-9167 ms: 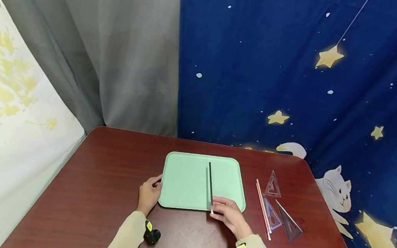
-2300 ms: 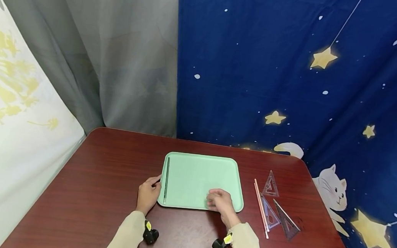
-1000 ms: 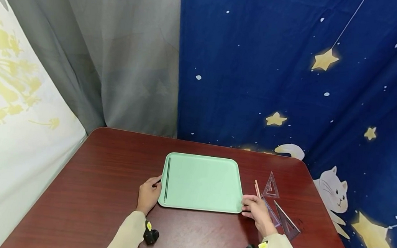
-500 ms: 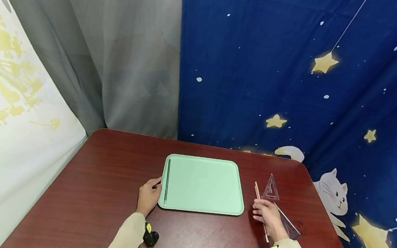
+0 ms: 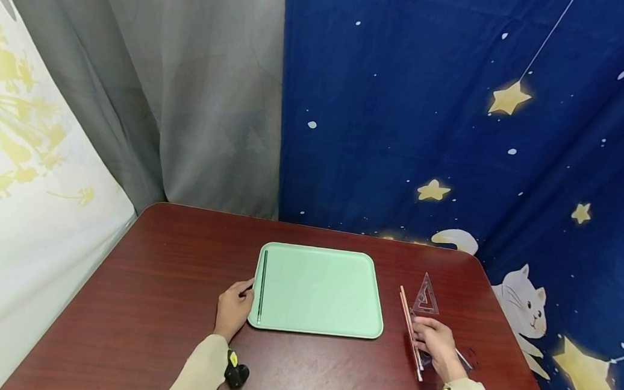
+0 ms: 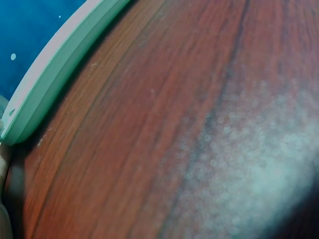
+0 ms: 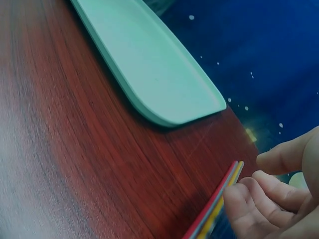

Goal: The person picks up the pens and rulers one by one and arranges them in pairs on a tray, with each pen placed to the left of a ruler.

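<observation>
The pencils (image 5: 408,320) lie right of the tray (image 5: 318,289), long axis far-left to near-right, just left of the nearer right hand (image 5: 436,344), its fingers loosely bent, no hold showing; the left hand (image 5: 234,309) touches the tray's left rim, grip unclear.

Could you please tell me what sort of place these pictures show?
Probably an indoor corner arranged for tabletop work, though the wider room is out of view: a blue starry curtain and a grey curtain hang behind a reddish-brown table bearing a green tray.
</observation>
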{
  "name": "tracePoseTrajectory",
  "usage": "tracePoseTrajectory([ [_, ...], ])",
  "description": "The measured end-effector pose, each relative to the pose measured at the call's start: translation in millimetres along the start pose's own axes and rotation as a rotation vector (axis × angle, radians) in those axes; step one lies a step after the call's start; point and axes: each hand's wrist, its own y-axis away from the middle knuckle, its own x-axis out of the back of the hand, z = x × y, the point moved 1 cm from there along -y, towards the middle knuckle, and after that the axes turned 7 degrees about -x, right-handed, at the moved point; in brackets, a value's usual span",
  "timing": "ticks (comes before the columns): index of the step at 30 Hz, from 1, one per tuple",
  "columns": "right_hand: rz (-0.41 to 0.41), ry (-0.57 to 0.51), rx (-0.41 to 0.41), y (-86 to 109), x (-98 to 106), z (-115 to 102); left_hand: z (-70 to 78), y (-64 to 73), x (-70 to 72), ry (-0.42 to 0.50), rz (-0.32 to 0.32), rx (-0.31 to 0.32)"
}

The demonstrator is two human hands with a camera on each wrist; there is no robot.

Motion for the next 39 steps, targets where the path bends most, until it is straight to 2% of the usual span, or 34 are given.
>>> tracePoseTrajectory([
  [5, 0.017, 0.034, 0.021, -4.3, 9.4, 5.2, 0.4, -0.7, 0.2, -0.01, 0.004, 0.007],
  [14, 0.078, 0.163, -0.013, -1.7, 15.5, 6.4, -1.0, 1.9, 1.9, -0.001, -0.003, 0.016],
  [26, 0.183, 0.355, 0.046, -4.3, 19.1, 13.2, -4.5, 4.7, 0.5, 0.007, -0.025, 0.02],
  [34, 0.19, 0.43, 0.042, -5.8, 21.0, 14.5, -1.3, 2.7, 0.3, -0.001, -0.007, 0.005],
  [39, 0.23, 0.532, 0.066, -5.2, 21.1, 17.3, -0.9, 2.3, -0.6, 0.002, -0.006, 0.007],
])
